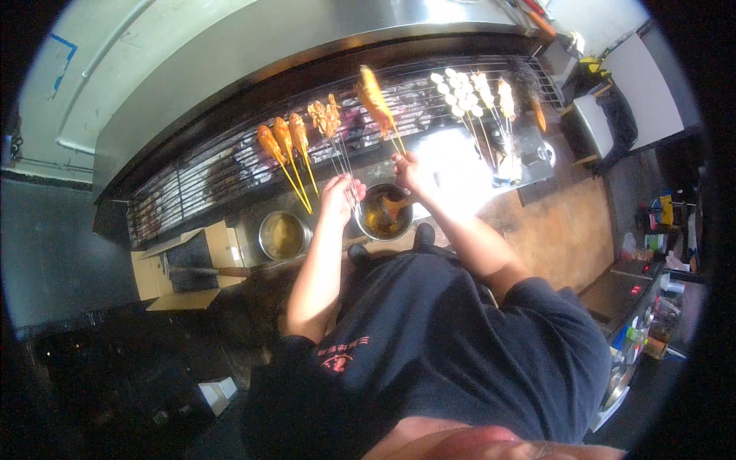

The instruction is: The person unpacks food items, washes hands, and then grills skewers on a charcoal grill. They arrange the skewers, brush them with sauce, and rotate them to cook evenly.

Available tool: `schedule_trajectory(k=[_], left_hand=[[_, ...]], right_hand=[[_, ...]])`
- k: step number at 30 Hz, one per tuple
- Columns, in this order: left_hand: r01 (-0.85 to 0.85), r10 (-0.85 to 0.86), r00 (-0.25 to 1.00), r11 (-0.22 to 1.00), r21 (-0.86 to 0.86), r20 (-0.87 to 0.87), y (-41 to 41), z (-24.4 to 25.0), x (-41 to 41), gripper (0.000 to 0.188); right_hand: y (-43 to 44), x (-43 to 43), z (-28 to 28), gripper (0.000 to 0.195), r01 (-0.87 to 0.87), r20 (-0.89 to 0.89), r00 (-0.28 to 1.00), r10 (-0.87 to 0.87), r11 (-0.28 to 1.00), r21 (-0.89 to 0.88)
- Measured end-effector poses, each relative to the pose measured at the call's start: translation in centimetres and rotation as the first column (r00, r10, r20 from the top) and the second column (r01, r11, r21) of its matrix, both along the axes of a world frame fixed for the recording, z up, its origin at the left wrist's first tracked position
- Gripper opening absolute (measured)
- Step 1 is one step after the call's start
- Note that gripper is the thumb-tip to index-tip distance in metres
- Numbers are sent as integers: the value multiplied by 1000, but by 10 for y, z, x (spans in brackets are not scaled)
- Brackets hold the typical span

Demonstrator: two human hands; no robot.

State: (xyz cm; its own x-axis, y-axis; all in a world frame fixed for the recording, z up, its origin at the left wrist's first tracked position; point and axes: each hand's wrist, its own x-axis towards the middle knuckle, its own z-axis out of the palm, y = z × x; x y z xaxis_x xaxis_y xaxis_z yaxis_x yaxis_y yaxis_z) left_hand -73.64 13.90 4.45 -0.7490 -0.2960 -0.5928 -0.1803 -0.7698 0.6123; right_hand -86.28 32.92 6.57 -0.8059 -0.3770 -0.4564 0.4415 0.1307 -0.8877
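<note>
A long charcoal grill [230,167] stretches before me. My left hand [343,192] is closed on the ends of several thin metal skewers, whose browned meat pieces [325,117] lie over the grate. My right hand [407,171] grips the sticks of orange-brown skewered meat [375,100], raised over the coals and slightly blurred. Left of my left hand, three glazed skewers on yellow sticks [299,133] rest side by side. Skewers of white balls [457,92] and pale meat skewers [506,100] lie toward the right end. Between my hands stands a metal pot [385,230] of dark liquid with a wooden utensil in it.
A second metal pot [282,236] holds yellowish liquid. An open cardboard box [215,247] stands below the grill's left part, with a wooden-handled tool [233,271] across it. A wooden-handled brush [539,115] lies at the grill's right end, near a white chair [592,123].
</note>
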Motion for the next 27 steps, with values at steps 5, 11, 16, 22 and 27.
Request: schedule_trajectory(k=[5, 11, 16, 22, 27], left_hand=[[20, 42, 992, 882, -470, 120, 13, 15, 3, 23], [-11, -67, 997, 458, -889, -47, 44, 38, -6, 40], [81, -82, 996, 815, -573, 24, 69, 29, -42, 47], [16, -9, 1000, 961, -274, 27, 81, -1, -74, 35], [71, -80, 991, 994, 85, 111, 77, -2, -86, 30]], right_hand=[[7, -10, 14, 17, 23, 308, 948, 87, 942, -336], [0, -7, -3, 25, 26, 450, 862, 232, 867, -497], [-5, -4, -14, 31, -94, 282, 945, 164, 965, -244], [-3, -9, 6, 36, -217, -96, 965, 244, 949, 227], [45, -24, 33, 38, 120, -560, 789, 253, 830, 545]])
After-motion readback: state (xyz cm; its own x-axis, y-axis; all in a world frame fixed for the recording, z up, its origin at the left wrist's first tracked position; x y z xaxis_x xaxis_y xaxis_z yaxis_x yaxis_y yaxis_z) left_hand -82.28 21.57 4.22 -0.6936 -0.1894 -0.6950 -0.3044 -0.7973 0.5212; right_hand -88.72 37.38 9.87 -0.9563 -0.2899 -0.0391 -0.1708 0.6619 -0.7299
